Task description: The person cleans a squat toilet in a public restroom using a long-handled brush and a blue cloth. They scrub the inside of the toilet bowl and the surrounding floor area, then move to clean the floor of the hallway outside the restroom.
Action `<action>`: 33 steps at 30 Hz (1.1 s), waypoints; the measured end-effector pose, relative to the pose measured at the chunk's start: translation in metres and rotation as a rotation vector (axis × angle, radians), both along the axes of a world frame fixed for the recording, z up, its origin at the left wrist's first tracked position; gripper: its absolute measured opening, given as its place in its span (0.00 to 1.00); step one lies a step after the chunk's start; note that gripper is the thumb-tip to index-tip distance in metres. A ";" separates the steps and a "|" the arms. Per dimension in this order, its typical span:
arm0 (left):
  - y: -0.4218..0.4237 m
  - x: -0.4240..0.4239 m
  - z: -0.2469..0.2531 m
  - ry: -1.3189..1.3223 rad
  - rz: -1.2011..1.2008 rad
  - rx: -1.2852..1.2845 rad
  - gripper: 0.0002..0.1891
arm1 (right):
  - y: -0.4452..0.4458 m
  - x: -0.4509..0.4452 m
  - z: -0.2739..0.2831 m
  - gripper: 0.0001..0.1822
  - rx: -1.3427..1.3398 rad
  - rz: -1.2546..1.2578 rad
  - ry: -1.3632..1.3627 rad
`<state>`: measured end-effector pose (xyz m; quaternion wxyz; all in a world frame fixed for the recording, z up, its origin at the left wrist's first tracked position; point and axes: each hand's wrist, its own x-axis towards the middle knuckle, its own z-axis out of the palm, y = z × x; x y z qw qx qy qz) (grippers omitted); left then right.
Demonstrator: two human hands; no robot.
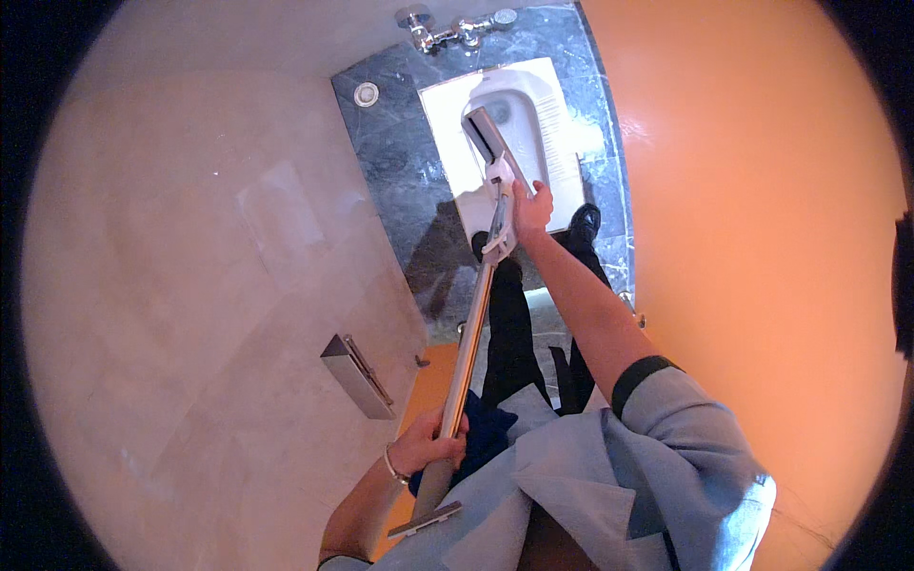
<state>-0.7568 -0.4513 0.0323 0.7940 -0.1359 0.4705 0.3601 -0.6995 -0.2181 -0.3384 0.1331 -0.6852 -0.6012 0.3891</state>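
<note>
My left hand (432, 442) is wrapped around the lower metal pole of a sponge mop (471, 335), close to my body. Up at the mop's far end, my right hand (534, 207) grips the near end of its long head (487, 135), beside the white plastic lever (503, 243). The head is raised in front of a white ceramic squat toilet (557, 93) and hides part of its bowl. A dark blue cloth (493, 428) lies against my left hand and shirt; whether that hand holds it I cannot tell.
Chrome flush pipework (457, 32) stands behind the toilet. A round floor drain (366, 94) is set in the dark marble floor (393, 157). On the left wall (178, 285) is a metal toilet-paper holder (360, 378). An orange partition (750, 214) rises close on the right.
</note>
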 end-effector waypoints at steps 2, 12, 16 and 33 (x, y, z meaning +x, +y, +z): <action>0.008 0.005 -0.021 -0.007 0.082 0.041 0.16 | -0.013 0.011 0.007 0.27 -0.267 -0.184 0.290; 0.117 -0.006 -0.147 0.196 0.180 0.195 0.28 | 0.033 -0.021 0.055 0.08 -1.175 -0.343 0.609; 0.114 -0.021 -0.114 0.266 0.047 0.393 0.44 | 0.115 -0.054 0.008 0.12 -0.938 -0.223 0.472; 0.086 -0.001 -0.095 -0.061 -0.021 0.108 0.17 | 0.132 0.015 -0.034 0.03 -0.842 -0.374 0.416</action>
